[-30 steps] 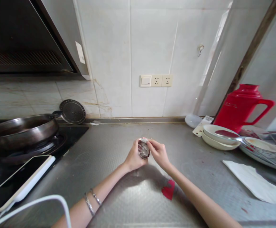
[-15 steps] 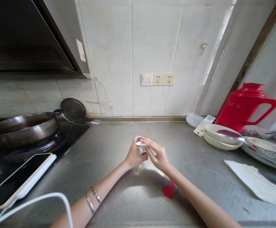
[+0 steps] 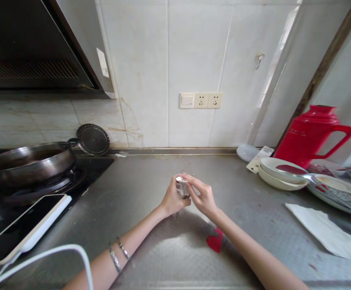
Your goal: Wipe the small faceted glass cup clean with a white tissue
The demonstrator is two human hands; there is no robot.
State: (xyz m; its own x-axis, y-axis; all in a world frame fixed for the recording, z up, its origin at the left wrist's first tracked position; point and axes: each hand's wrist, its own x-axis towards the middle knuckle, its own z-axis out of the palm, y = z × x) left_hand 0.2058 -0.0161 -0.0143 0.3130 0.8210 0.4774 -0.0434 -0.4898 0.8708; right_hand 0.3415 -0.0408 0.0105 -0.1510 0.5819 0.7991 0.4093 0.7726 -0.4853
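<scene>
Over the middle of the steel counter (image 3: pixel 133 197), my left hand (image 3: pixel 174 199) is wrapped round a small, clear, shiny vessel (image 3: pixel 183 191) that looks like a small glass. Its lower part is partly hidden by the fingers. My right hand (image 3: pixel 204 197) comes in from the other side, with fingertips pinched on a white piece (image 3: pixel 180 179) at the glass's mouth. Whether this piece is tissue or a lid I cannot tell. Below the hands, near my right forearm, a red heart-shaped patch (image 3: pixel 214 240) shows on the counter.
Left, a steel pan (image 3: pixel 42 163) sits on the stove, with a phone (image 3: pixel 21 225) and white cable (image 3: pixel 69 247) nearer me. Right are stacked bowls (image 3: pixel 279 181), a red thermos jug (image 3: pixel 310 135) and a folded white paper towel (image 3: pixel 326 233). Sockets (image 3: pixel 208 100) are on the wall.
The white piece has shifted slightly up at the glass's mouth, and more of the clear side shows. My right fingers have drawn together into a tighter pinch.
</scene>
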